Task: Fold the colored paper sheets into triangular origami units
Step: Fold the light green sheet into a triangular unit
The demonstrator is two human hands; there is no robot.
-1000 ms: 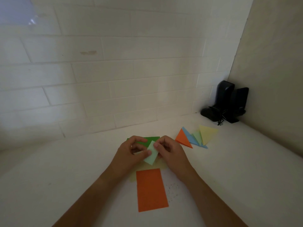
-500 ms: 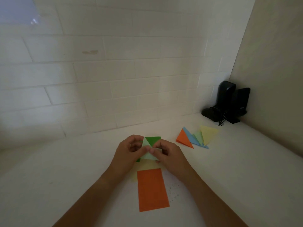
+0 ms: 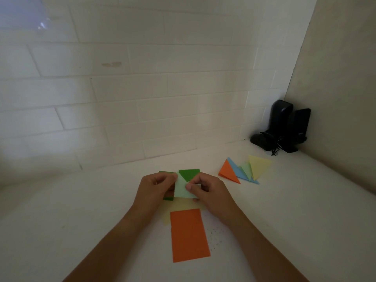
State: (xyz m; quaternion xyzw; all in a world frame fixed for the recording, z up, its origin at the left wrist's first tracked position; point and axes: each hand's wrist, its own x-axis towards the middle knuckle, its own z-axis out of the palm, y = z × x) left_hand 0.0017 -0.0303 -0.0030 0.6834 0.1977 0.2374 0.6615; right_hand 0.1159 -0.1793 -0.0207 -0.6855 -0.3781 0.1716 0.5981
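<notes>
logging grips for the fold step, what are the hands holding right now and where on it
Both hold the pale green paper: left hand grips its left edge, right hand pinches its right side.

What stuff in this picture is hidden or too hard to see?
All in the head view:
- Pale green paper piece: both hands cover its side edges, so its folds are unclear.
- Dark green paper sheet: mostly behind the pale green piece and the left hand.
- Pale yellow paper sheet: largely under the orange paper rectangle.
- Right hand: fingertips tucked behind the paper.
- Black device in the corner: too dark to identify.
</notes>
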